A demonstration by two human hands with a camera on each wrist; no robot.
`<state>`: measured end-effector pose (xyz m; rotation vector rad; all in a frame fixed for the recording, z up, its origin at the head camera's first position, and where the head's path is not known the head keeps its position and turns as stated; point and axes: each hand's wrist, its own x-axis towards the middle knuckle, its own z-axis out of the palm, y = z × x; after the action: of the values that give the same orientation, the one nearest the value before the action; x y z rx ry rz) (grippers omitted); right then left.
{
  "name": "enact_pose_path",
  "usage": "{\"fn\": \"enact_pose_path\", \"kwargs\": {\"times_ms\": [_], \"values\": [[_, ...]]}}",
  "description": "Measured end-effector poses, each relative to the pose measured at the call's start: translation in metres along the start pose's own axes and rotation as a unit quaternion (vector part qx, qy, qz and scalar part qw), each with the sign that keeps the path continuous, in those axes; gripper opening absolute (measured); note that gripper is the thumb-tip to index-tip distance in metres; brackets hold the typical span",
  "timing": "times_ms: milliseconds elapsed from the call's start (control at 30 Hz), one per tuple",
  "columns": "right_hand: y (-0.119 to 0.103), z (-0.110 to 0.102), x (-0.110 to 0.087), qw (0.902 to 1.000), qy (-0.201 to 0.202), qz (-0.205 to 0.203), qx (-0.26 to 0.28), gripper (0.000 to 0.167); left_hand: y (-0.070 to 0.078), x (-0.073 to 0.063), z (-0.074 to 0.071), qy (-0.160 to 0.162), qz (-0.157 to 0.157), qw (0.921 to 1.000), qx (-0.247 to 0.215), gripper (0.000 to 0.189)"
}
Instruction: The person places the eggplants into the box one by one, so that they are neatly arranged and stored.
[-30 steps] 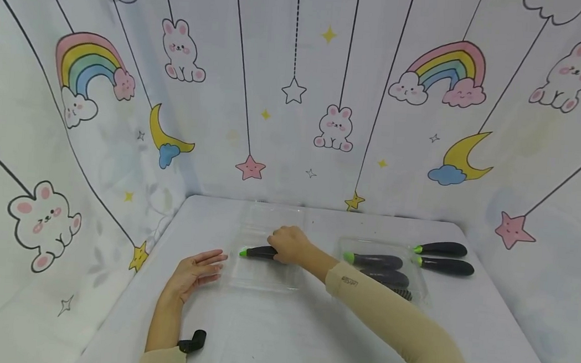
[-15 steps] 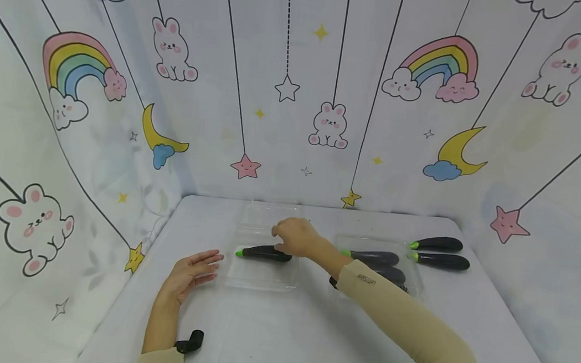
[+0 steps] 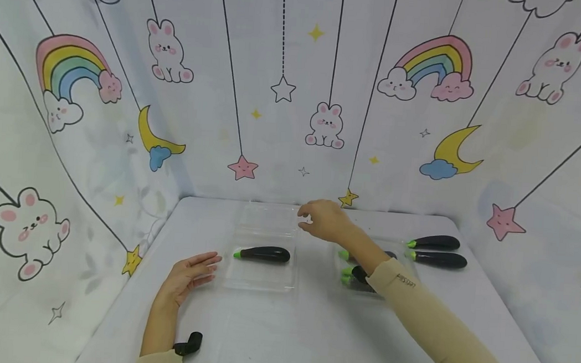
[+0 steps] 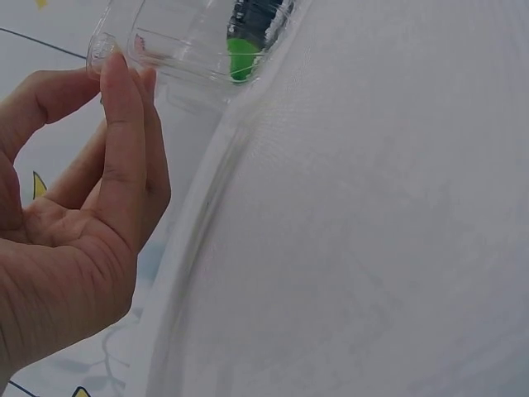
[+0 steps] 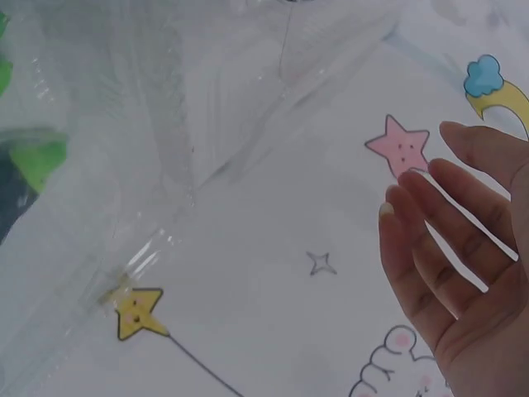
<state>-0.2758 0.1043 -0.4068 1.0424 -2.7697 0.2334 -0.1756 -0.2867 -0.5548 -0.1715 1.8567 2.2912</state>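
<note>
A dark eggplant (image 3: 265,254) with a green stem end lies across the clear plastic box (image 3: 259,284), whose lid (image 3: 268,216) is laid back behind it. At the box's left side is my left hand (image 3: 190,275), fingers extended, tips at the clear rim (image 4: 107,45) in the left wrist view. My right hand (image 3: 327,221) is raised to the right of the lid, fingers loosely bent, holding nothing. Its palm and spread fingers (image 5: 463,248) show bare in the right wrist view. The right forearm partly hides several more eggplants (image 3: 360,273) in a second clear container.
That second container (image 3: 336,279) stands to the right of the open box. Two eggplants, an upper one (image 3: 436,242) and a lower one (image 3: 440,260), lie on the white table (image 3: 261,335) beyond it. A patterned cloth (image 3: 214,116) hangs behind the table.
My right hand has let go of the eggplant, leaving it in the box, and has moved up and to the right. The left hand stays by the box.
</note>
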Motion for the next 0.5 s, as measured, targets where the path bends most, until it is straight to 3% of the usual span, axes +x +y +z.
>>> {"fn": "enact_pose_path", "kwargs": {"times_ms": [500], "values": [[0.044, -0.035, -0.044, 0.9947, 0.061, 0.076, 0.033, 0.022, 0.000, 0.000, 0.001, -0.001, 0.002, 1.0000, -0.002, 0.056]]}}
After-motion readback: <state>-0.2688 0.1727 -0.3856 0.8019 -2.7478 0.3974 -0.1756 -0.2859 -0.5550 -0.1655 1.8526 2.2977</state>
